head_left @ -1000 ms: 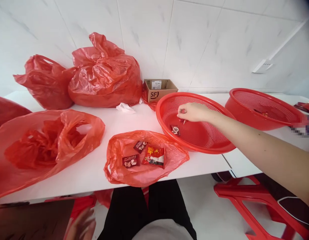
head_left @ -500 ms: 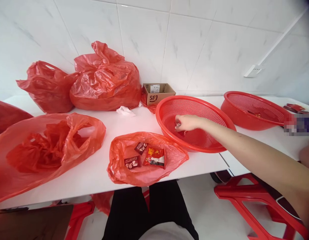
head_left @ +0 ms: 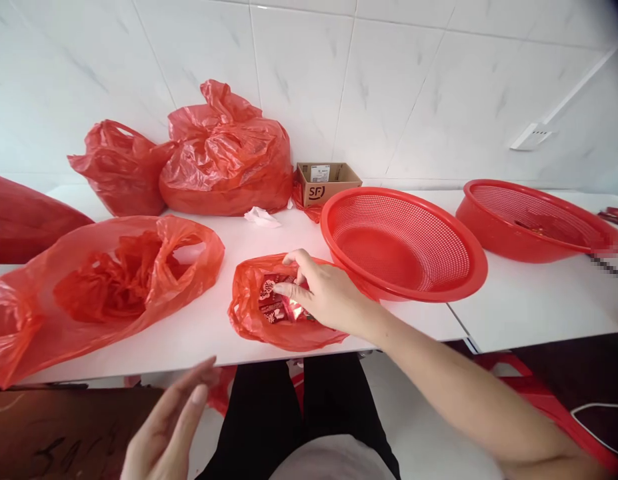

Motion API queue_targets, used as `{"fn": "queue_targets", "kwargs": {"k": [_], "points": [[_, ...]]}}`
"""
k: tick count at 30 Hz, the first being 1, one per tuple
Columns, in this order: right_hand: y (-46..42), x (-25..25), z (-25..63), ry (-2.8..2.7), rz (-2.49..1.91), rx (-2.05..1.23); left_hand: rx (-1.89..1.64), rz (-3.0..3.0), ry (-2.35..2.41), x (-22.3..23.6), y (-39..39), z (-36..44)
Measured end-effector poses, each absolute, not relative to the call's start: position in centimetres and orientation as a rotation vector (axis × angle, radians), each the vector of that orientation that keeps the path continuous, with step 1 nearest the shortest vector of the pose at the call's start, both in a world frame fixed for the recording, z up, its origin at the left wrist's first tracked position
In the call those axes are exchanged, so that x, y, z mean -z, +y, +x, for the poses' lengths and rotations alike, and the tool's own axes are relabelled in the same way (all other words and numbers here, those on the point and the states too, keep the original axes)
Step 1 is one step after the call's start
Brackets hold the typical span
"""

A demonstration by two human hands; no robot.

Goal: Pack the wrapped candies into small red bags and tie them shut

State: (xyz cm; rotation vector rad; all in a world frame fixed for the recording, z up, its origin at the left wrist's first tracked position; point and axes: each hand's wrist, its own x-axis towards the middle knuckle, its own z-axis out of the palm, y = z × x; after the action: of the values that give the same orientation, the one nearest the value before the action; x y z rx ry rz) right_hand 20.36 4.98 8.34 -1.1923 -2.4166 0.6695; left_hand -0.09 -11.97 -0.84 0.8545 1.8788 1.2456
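My right hand [head_left: 319, 290] is over the front red plastic bag [head_left: 249, 330], its thumb and index finger apart and nothing between them. Inside this bag lie several small snack packets [head_left: 273, 313] in dark red and shiny wrappers, partly covered by the hand. My left hand [head_left: 171, 423] is in front of the table edge at lower left, fingers stretched out, holding nothing. Just right of the bag stands a red perforated plastic basket [head_left: 383, 257], close to my right wrist.
Another open red bag [head_left: 189, 310] lies at left, and filled red bags [head_left: 229, 163] stand by the wall. A small cardboard box [head_left: 333, 190] and a crumpled white tissue [head_left: 261, 217] are behind. A second red basket [head_left: 513, 233] stands at right.
My right hand has moved left from inside the red basket to over the front bag, and its fingers are now apart. My left hand has come into view at lower left.
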Motion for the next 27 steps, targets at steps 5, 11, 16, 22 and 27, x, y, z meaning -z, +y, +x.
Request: {"fn": "queue_targets", "kwargs": {"k": [5,11,16,22,27], "points": [[2.9,-6.8,21.7,-2.224,-1.13,-0.768,-1.431,0.944,1.664,-3.0,-7.8,2.4],[-2.0,-3.6,27.3,-1.803,-1.226,-0.58,-1.354,0.911,1.681,-2.4,-7.5,2.9],[-3.6,0.8,31.5,-1.461,-1.535,-0.547,-1.436,0.782,1.596,-1.9,-7.5,3.5],[-2.2,0.0,32.6,-1.432,-1.516,-0.659,-1.339,0.739,1.578,-1.7,-6.8,4.8],[-0.1,-1.6,30.9,-1.58,-1.386,-0.748,-1.318,0.704,1.624,-2.4,-6.1,3.4]]}}
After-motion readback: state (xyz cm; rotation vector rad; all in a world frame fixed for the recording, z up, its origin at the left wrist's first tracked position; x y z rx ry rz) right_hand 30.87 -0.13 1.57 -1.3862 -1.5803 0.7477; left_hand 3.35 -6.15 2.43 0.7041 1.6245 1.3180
